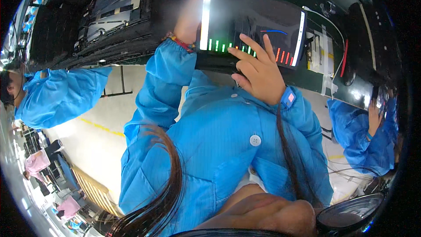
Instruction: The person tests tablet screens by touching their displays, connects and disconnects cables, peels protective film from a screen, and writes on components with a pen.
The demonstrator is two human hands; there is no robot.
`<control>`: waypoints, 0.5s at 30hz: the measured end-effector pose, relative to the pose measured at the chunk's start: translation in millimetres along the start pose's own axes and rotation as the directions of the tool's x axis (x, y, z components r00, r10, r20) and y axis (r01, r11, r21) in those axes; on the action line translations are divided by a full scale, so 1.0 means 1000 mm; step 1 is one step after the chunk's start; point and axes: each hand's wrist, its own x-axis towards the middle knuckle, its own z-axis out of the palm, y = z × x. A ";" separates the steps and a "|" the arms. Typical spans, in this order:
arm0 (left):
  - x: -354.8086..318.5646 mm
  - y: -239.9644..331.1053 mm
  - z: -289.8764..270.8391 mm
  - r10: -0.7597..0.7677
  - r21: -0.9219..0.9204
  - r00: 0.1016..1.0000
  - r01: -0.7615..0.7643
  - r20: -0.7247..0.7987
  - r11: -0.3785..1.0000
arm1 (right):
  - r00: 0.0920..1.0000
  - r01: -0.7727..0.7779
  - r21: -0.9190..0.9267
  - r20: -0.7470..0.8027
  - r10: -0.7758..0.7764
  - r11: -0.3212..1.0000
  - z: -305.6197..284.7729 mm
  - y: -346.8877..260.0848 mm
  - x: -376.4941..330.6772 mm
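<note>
A flat tablet-like screen (245, 11) is lit at the top middle, showing a dark picture with green and red bars, a short blue line and white strips at both ends. My left hand (188, 19) is at its left edge, one fingertip showing at the upper corner and the other fingers hidden; it appears to grip that side. Over the lower middle of the screen, my right hand (262, 72) has its fingers spread and holds nothing. Its fingertips are at or just above the glass; contact cannot be told. A blue band (288, 98) circles the right wrist.
Right of the screen lies a taped flat part (319, 52) with a white cable (335, 26) and a red strip (344, 57). Dark equipment with metal plates (116, 11) stands at the left. Co-workers in blue sleeves (66, 94) sit on both sides along the dark bench.
</note>
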 end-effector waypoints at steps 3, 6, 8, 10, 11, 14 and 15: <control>0.002 -0.002 -0.003 -0.008 -0.024 1.000 0.008 0.018 1.000 | 0.999 -0.005 -0.021 0.053 0.007 1.000 -0.004 0.000 0.004; 0.009 -0.009 -0.010 0.042 -0.141 0.996 -0.032 0.073 0.990 | 0.999 0.038 -0.011 -0.012 -0.038 0.999 -0.017 0.003 0.020; 0.011 -0.013 -0.014 0.064 -0.138 0.995 -0.054 0.072 0.989 | 0.995 0.047 -0.064 -0.085 -0.052 0.997 -0.027 0.011 0.043; 0.013 -0.016 -0.020 0.092 -0.193 0.987 -0.066 0.129 0.979 | 0.985 0.052 -0.117 -0.160 -0.071 0.992 -0.022 0.029 0.072; 0.013 -0.014 -0.018 0.096 -0.187 0.986 -0.069 0.137 0.980 | 0.962 0.038 -0.153 -0.261 -0.077 0.988 -0.017 0.044 0.088; 0.010 -0.007 -0.011 0.054 -0.204 0.992 -0.031 0.112 0.978 | 0.942 0.007 -0.120 -0.332 -0.047 0.993 -0.003 0.076 0.129; 0.015 -0.013 -0.017 0.041 -0.147 0.991 -0.022 0.130 0.989 | 0.956 -0.016 -0.047 -0.292 0.001 0.999 -0.001 0.081 0.138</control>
